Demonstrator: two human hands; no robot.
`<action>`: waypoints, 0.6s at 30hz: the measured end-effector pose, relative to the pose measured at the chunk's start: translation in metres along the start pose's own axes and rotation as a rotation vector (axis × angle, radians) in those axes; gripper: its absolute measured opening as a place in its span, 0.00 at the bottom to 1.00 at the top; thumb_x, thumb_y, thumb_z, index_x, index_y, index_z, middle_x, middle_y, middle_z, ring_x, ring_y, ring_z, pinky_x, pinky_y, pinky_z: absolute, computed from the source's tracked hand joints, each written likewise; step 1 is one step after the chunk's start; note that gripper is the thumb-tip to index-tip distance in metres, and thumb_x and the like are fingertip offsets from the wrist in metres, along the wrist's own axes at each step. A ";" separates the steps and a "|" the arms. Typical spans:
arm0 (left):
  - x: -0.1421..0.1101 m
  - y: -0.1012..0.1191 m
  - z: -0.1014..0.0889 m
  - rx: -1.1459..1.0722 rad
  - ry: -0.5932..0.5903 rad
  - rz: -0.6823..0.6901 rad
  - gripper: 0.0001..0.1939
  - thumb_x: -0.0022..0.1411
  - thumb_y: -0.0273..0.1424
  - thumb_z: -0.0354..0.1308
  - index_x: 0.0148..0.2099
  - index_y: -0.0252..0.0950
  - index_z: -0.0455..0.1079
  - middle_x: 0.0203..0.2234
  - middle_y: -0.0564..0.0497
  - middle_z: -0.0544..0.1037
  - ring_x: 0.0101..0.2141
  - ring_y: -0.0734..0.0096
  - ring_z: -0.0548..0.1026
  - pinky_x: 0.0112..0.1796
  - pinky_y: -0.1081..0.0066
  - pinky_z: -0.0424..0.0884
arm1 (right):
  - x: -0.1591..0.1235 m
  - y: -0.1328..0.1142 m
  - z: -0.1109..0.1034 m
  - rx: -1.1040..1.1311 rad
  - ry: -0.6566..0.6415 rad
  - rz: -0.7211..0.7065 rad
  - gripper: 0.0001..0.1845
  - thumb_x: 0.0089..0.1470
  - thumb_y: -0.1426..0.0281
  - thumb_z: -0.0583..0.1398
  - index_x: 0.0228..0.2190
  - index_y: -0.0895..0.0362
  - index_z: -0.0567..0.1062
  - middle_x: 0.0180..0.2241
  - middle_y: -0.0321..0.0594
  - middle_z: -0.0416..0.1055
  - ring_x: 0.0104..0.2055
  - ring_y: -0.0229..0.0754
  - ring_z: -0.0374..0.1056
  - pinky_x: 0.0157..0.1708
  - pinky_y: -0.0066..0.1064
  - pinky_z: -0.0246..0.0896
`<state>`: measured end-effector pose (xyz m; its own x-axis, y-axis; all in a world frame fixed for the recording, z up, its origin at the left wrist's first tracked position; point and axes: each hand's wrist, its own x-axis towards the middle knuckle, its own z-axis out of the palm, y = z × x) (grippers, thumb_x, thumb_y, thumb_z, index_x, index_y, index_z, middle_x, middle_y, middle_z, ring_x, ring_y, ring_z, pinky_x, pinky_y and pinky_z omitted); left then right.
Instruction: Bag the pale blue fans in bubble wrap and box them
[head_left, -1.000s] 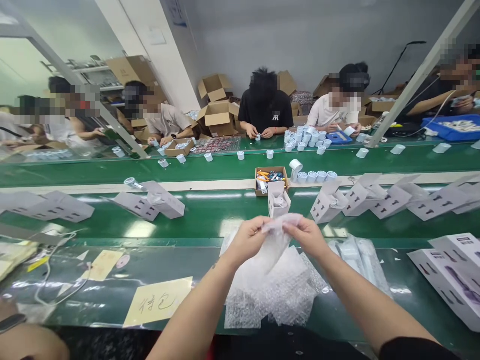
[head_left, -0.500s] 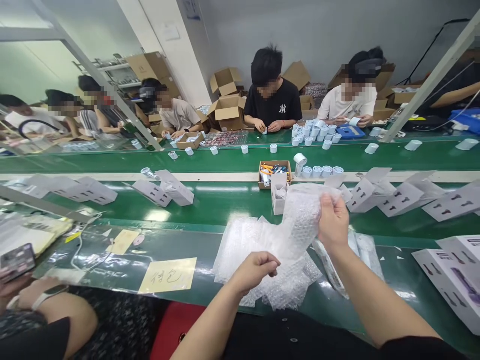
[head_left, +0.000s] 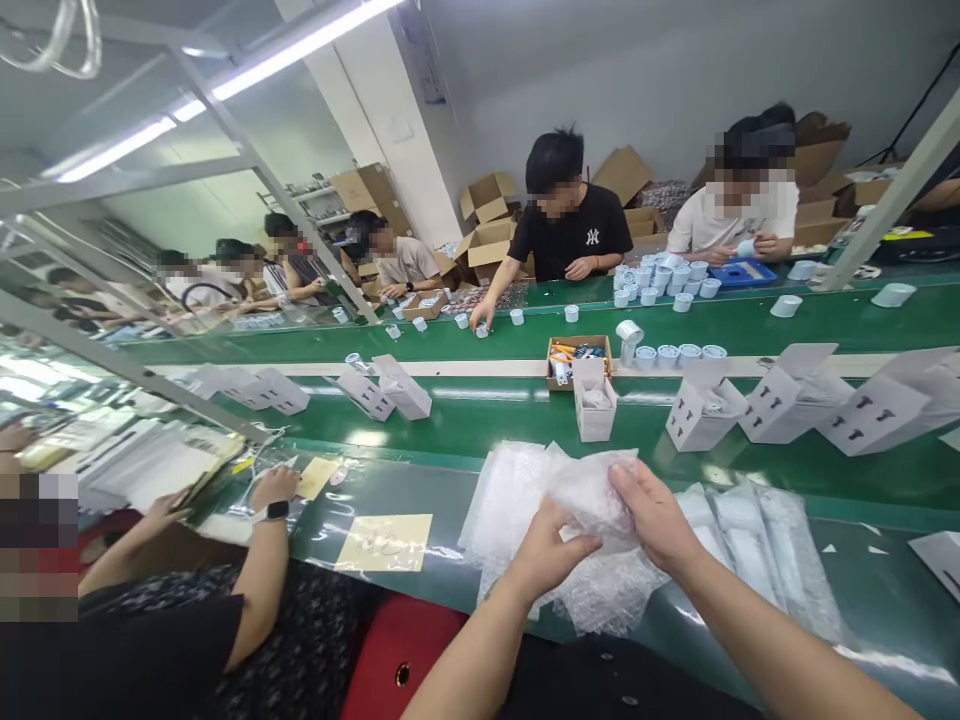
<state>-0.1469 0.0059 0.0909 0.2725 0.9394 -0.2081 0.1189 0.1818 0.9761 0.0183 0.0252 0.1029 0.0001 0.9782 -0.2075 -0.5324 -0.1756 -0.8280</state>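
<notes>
Left hand (head_left: 553,552): half open, thumb and fingers apart at the near-left edge of the bubble-wrap piece (head_left: 594,497); can't tell if it grips. Right hand (head_left: 660,515): closed on the piece's right side, thumb on top. Piece is crumpled, held above the bubble-wrap pile (head_left: 504,500).

Outward from the piece:
- 3 o'clock: wrapped pale parts (head_left: 750,540) lying side by side on the bench.
- 9 o'clock: yellow card (head_left: 384,543), handwritten; farther out, a person's wrist with a smartwatch (head_left: 277,510).
- 12 o'clock: open white box (head_left: 596,418), upright, wrapped contents showing. Behind it, cardboard tray (head_left: 556,380) of tools.
- 1 o'clock: row of white cups (head_left: 667,357).
- 11 o'clock, far belt: a black-shirted person's hand (head_left: 482,316) at a cup.
</notes>
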 end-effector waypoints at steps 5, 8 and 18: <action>-0.019 -0.009 0.000 -0.479 -0.091 -0.246 0.21 0.38 0.35 0.73 0.31 0.34 0.65 0.25 0.55 0.73 0.26 0.76 0.69 0.31 0.75 0.63 | 0.013 0.002 -0.017 0.147 0.361 -0.002 0.22 0.34 0.59 0.72 0.32 0.53 0.74 0.28 0.31 0.75 0.31 0.38 0.70 0.30 0.26 0.67; -0.021 -0.017 0.001 -0.561 0.001 -0.262 0.21 0.38 0.35 0.72 0.30 0.34 0.64 0.25 0.54 0.74 0.25 0.77 0.69 0.30 0.76 0.63 | 0.017 0.012 -0.029 0.159 0.387 0.043 0.21 0.34 0.61 0.72 0.31 0.52 0.73 0.27 0.30 0.74 0.30 0.37 0.70 0.27 0.24 0.66; -0.011 -0.008 -0.034 -0.479 0.252 -0.167 0.18 0.41 0.36 0.68 0.33 0.36 0.67 0.19 0.59 0.70 0.19 0.81 0.64 0.23 0.79 0.57 | -0.011 0.004 -0.052 -0.109 -0.066 0.256 0.27 0.40 0.59 0.70 0.43 0.55 0.73 0.38 0.41 0.76 0.35 0.43 0.72 0.35 0.32 0.67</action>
<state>-0.1830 0.0038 0.0876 0.0435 0.9162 -0.3982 -0.3213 0.3903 0.8628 0.0601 0.0082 0.0749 -0.1796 0.9050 -0.3857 -0.4137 -0.4252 -0.8050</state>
